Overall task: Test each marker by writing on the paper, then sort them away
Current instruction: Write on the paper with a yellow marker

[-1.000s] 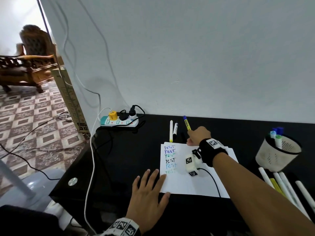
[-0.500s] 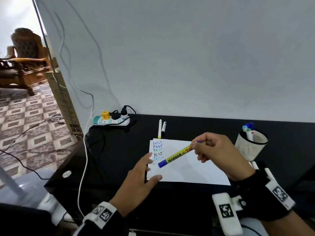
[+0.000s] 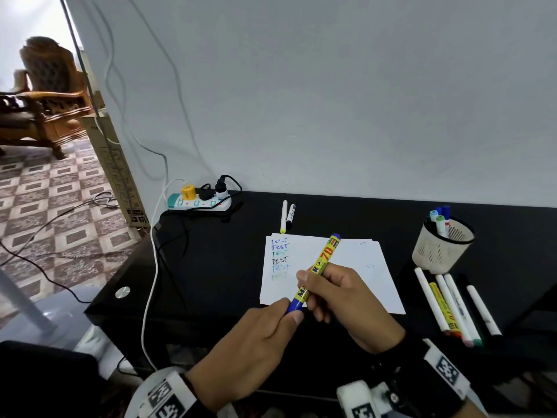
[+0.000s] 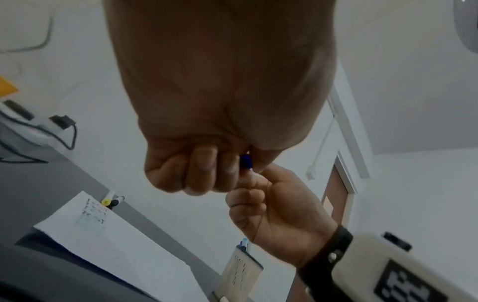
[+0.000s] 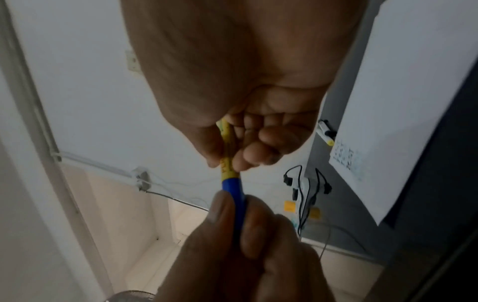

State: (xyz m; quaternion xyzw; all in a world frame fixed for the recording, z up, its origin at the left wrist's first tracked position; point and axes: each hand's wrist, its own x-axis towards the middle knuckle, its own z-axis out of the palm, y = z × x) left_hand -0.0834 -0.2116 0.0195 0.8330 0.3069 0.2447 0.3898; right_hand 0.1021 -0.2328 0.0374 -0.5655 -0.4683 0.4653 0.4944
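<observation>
While a second ago it lay at the desk's (image 3: 211,267) back edge, the marker (image 3: 320,270) now hangs over the paper (image 3: 355,282) — right hand (image 3: 346,300) gripping its barrel, left hand (image 3: 265,330) pinching the cap (image 3: 294,306) — uncapping looks imminent.

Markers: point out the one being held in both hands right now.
The yellow marker with the blue cap: the right hand grips its barrel, the left hand pinches its cap. The other markers lie on the desk or stand in the cup.

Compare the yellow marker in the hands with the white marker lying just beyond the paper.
The yellow marker is held in both hands, tilted above the paper; the white marker lies flat on the desk. The yellow marker has a blue cap and printed label; the white marker is plain with a yellow end. Both are capped.
</observation>
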